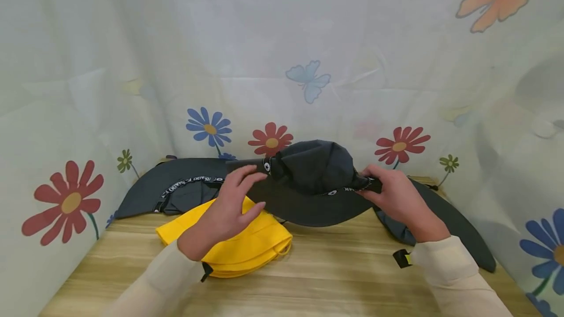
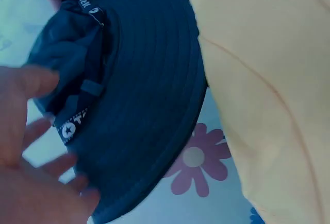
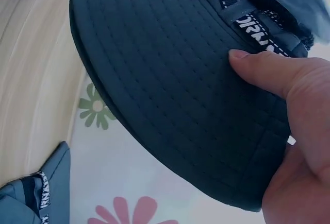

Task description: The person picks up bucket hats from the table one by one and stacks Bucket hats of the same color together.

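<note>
A dark bucket hat [image 1: 308, 204] with a lettered band is held up above the table, its brim toward me in the head view. My right hand [image 1: 398, 197] grips its right side, thumb on the brim beside the band, as the right wrist view shows on the hat [image 3: 170, 95]. My left hand [image 1: 229, 204] is beside the hat's left end, fingers spread and loosely bent, holding nothing. In the left wrist view the left hand [image 2: 41, 157] is blurred, near the band of the hat [image 2: 149, 64]. Below the left hand lies a folded yellow cloth hat [image 1: 251, 243].
A second dark hat [image 1: 176, 175] lies at the back left of the wooden table [image 1: 335, 273]. Another dark hat [image 1: 454, 219] is at the right, partly behind the right arm. A flowered curtain [image 1: 264, 38] rises behind and along both sides.
</note>
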Tool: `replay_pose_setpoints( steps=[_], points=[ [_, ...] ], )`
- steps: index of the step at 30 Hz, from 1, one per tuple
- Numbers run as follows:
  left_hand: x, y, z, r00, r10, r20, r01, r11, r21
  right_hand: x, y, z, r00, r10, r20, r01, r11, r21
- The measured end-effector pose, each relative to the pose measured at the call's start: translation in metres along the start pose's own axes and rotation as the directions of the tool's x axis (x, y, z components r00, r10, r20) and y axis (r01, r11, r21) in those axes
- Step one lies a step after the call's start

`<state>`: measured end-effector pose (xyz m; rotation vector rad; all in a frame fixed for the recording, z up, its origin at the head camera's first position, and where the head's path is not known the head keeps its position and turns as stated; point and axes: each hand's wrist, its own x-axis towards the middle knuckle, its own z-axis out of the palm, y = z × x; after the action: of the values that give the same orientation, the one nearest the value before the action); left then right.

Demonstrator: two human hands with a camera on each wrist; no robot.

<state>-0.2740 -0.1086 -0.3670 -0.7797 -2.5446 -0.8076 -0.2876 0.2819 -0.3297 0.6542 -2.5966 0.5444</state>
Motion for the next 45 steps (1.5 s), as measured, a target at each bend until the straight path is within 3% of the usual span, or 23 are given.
replay_pose_setpoints(
  steps=[3, 7, 11, 17, 22, 26, 30, 34, 39, 42, 45],
  points=[
    [0.012, 0.001, -0.004, 0.987, 0.040, -0.157, -0.026, 0.996, 0.087, -0.003, -0.005, -0.004, 0.999, -0.028, -0.043, 0.027, 0.999, -0.017],
    [0.031, -0.003, -0.012, 0.969, 0.051, -0.240, 0.002, 0.976, 0.216, -0.004, -0.009, -0.008, 0.990, -0.054, -0.130, 0.049, 0.998, -0.039],
    [0.051, -0.010, -0.021, 0.961, 0.068, -0.270, 0.003, 0.966, 0.257, -0.003, -0.010, -0.012, 0.974, -0.088, -0.209, 0.075, 0.995, -0.070],
    [0.070, -0.014, -0.031, 0.961, 0.124, -0.248, -0.080, 0.981, 0.178, 0.000, -0.010, -0.021, 0.959, -0.107, -0.264, 0.087, 0.992, -0.088],
    [0.072, -0.003, -0.033, 0.969, 0.111, -0.221, -0.084, 0.988, 0.128, -0.001, -0.007, -0.035, 0.930, -0.114, -0.349, 0.082, 0.991, -0.107],
    [0.071, 0.010, -0.028, 0.952, 0.168, -0.256, -0.140, 0.982, 0.123, -0.007, -0.007, -0.049, 0.897, -0.104, -0.431, 0.051, 0.990, -0.132],
    [0.069, 0.023, -0.014, 0.935, 0.223, -0.274, -0.194, 0.973, 0.127, -0.018, -0.002, -0.064, 0.896, -0.086, -0.436, 0.035, 0.992, -0.124],
    [0.063, 0.034, 0.006, 0.952, 0.207, -0.227, -0.196, 0.978, 0.072, -0.032, 0.013, -0.076, 0.919, -0.102, -0.382, 0.043, 0.986, -0.161],
    [0.052, 0.043, 0.033, 0.985, 0.154, -0.076, -0.158, 0.986, -0.045, -0.052, 0.035, -0.087, 0.960, -0.102, -0.259, 0.039, 0.971, -0.237],
    [0.048, 0.047, 0.045, 0.995, 0.092, 0.022, -0.088, 0.987, -0.137, -0.060, 0.046, -0.090, 0.979, -0.076, -0.189, 0.027, 0.967, -0.254],
    [0.047, 0.048, 0.055, 0.993, 0.013, 0.119, 0.016, 0.972, -0.235, -0.064, 0.056, -0.091, 0.993, -0.003, -0.120, -0.026, 0.971, -0.237]
  ],
)
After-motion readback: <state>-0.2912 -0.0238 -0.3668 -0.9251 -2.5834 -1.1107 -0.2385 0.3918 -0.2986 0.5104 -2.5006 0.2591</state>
